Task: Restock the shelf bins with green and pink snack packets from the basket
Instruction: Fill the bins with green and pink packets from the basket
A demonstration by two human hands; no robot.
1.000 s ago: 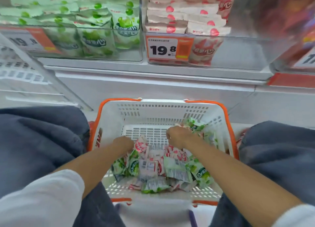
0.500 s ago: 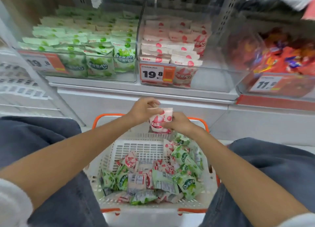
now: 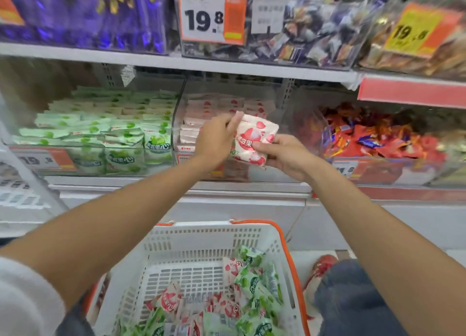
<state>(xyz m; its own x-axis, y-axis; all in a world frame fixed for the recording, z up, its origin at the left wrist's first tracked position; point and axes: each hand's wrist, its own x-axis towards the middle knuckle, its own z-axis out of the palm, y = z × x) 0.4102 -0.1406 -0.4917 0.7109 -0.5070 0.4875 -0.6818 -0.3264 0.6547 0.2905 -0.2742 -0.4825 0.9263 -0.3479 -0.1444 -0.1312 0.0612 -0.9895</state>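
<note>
Both hands hold a pink snack packet [image 3: 254, 140] up in front of the clear bin of pink packets [image 3: 214, 103]. My left hand [image 3: 216, 139] pinches its top left edge and my right hand [image 3: 285, 156] grips its lower right side. The bin of green packets [image 3: 100, 124] stands to the left of the pink bin. Below, the white basket with orange handles [image 3: 201, 245] holds several loose green and pink packets [image 3: 227, 308].
A bin of red and orange sweets [image 3: 378, 139] stands right of the pink bin. The upper shelf [image 3: 176, 63] carries bins of purple and mixed sweets with 19.8 price tags. My knees in jeans flank the basket, and a red shoe [image 3: 322, 265] shows at its right.
Both hands rose from the basket with one pink packet, up to the front of the pink bin. The view tilted upward, bringing the upper shelf into sight.
</note>
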